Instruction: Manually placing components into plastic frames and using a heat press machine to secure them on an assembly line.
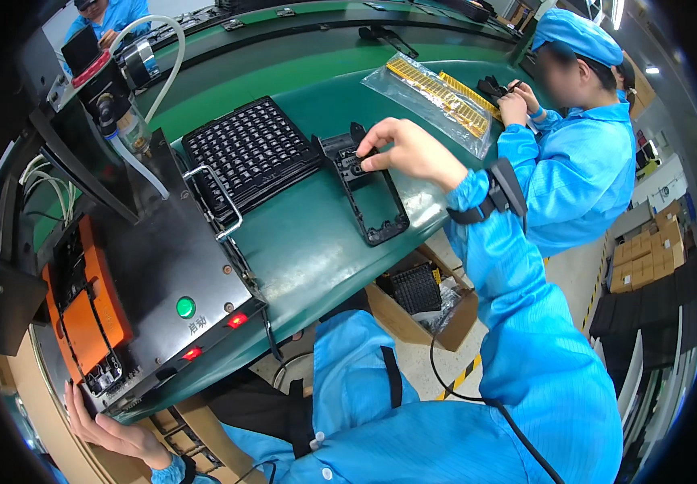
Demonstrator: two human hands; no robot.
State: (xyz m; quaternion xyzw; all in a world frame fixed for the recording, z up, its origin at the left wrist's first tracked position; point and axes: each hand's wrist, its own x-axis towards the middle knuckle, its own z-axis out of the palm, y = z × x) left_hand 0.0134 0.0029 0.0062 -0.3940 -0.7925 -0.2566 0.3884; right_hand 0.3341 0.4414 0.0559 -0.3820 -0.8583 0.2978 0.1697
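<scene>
My right hand [413,152] reaches over a black plastic frame [376,211] lying on the green table. Its thumb and forefinger are pinched together at the frame's upper part, beside a small round opening. Whatever sits between those fingertips is too small to make out. At the lower left, my left hand [114,431] lies with fingers stretched out along the near corner of a black machine [167,258]. Those fingers are close to the orange fixture [90,310] on top of it, and nothing is seen in them.
A black tray [251,149] of small parts sits between the machine and the frame. Farther right lies a clear bag [437,105] with yellow strips. A co-worker [578,153] in blue handles a dark part. An open carton [429,306] stands below the table edge.
</scene>
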